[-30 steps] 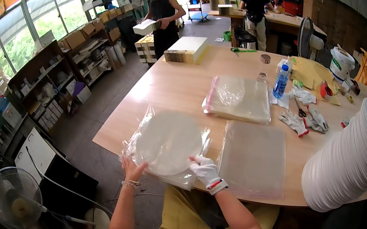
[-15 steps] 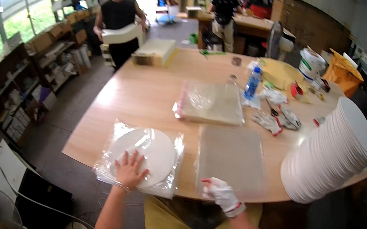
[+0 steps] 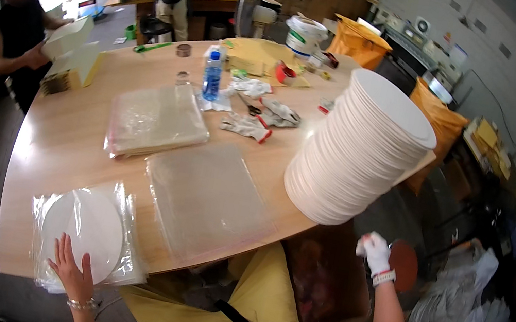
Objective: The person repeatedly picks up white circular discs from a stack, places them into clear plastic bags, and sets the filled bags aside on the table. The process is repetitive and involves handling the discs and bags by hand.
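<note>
My bare left hand (image 3: 74, 271) lies with fingers spread on a white round disc (image 3: 84, 227) inside a clear plastic bag (image 3: 132, 256), at the table's near left corner. Other clear bags seem to lie under it. Past the table's near edge, my right hand (image 3: 375, 251) wears a white glove and has its fingers curled in; whatever they may hold cannot be made out. Close by, on the table, leans a tall stack of white round discs (image 3: 360, 151). Between my hands lies a flat pile of clear plastic bags (image 3: 207, 197).
Farther back are another bag pile (image 3: 158, 117), a water bottle (image 3: 212, 77), work gloves (image 3: 247, 127), scissors (image 3: 253, 110) and a white bucket (image 3: 304, 37). A brown open box (image 3: 326, 283) stands below the table's edge. At the far left a person (image 3: 14, 35) handles a pale block.
The view has swung right. My right hand has moved from beside the bag pile out past the table's edge. My left hand stays on the bagged disc.
</note>
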{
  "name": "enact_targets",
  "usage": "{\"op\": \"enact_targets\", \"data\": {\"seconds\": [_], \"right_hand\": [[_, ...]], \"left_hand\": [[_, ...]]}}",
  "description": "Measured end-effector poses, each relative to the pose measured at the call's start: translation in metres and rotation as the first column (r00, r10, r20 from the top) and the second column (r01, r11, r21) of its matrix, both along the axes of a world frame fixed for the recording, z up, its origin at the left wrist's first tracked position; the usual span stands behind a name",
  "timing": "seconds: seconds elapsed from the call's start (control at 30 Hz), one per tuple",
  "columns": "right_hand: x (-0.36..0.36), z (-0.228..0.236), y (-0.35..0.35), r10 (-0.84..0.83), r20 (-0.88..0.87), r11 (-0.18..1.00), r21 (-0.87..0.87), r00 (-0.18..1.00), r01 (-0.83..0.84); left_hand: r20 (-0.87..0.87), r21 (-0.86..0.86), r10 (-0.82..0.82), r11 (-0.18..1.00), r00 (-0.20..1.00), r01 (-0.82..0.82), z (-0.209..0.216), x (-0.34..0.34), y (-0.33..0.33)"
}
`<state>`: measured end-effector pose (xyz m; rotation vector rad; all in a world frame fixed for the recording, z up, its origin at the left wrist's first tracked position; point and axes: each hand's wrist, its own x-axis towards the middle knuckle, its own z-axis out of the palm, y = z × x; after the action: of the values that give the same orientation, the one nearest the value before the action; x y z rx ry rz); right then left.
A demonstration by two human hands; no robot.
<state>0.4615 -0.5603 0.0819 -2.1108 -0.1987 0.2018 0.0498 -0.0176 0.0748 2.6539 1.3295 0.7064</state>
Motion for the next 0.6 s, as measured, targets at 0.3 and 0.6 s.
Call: {"op": "enact_targets", "data": {"seconds": [0.3, 0.6], "right_hand": [[-0.024, -0.068, 0.174, 0.757, 0.267, 0.546, -0.759, 0.596, -0.354], [0.01, -0.061, 0.032, 0.285, -0.18, 0.913, -0.248, 0.941, -0.324]], "left_hand": [[0.276, -0.313, -0.509, 0.755, 0.815, 0.577, -0.057, 0.15, -0.109], [-0.098, -0.2, -0.487, 0.864, 0.868, 0.462, -0.099, 0.169, -0.095]]}}
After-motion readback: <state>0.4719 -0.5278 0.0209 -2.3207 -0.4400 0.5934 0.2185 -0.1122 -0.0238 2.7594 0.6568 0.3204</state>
